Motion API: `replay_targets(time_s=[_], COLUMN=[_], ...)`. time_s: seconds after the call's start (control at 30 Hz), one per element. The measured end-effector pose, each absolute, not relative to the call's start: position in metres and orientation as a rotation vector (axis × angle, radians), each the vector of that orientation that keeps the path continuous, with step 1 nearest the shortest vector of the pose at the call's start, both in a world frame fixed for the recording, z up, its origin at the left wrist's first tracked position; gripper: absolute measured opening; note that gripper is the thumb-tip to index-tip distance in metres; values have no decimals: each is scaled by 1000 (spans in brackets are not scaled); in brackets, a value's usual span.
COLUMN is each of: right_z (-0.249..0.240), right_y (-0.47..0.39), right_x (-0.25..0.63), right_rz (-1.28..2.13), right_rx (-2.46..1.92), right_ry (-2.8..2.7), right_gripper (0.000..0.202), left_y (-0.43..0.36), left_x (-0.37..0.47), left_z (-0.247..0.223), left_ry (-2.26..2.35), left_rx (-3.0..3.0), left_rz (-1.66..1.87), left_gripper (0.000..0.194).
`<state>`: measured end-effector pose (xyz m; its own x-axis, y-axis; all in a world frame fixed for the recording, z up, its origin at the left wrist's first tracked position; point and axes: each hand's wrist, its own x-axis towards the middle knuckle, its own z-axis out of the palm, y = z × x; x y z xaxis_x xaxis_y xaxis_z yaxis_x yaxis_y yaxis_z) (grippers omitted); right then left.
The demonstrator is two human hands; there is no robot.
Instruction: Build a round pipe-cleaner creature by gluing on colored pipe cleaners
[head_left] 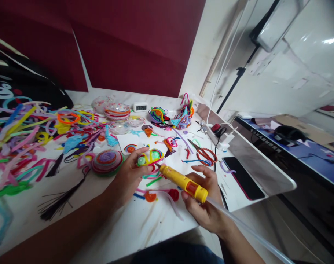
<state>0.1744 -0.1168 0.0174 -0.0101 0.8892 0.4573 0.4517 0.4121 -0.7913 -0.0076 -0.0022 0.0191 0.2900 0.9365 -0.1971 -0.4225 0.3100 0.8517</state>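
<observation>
My left hand [135, 168] is closed on a small pipe-cleaner ornament [150, 157] with yellow, green and red bands and two pale green round spots. In my right hand [204, 194] is a yellow hot glue gun [180, 181], with a long clear glue stick [246, 227] running out of its back end. The gun's dark nozzle points at the ornament's lower right edge; whether they touch I cannot tell. Just below lie cut pipe-cleaner pieces, among them an orange coil [150, 196] and a red coil [173, 195].
Orange-handled scissors [205, 154], a black phone [243, 178] and a power strip [220, 135] lie on the right. A large heap of pipe cleaners [26, 135] covers the left. A coiled round piece [107, 162] and a dark tassel [63, 198] sit beside my left arm.
</observation>
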Motion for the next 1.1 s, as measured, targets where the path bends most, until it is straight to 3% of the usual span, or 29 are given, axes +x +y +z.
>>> replay_targets(time_s=[1.1], right_z=[12], right_y=[-118], right_x=[179], right_rz=[516], right_rx=[-1205], right_ry=[-1614], right_gripper=[58], left_y=[4], left_x=[-12], left_z=[6], left_ry=[724], left_rx=[826], left_rz=[999], left_gripper=[58])
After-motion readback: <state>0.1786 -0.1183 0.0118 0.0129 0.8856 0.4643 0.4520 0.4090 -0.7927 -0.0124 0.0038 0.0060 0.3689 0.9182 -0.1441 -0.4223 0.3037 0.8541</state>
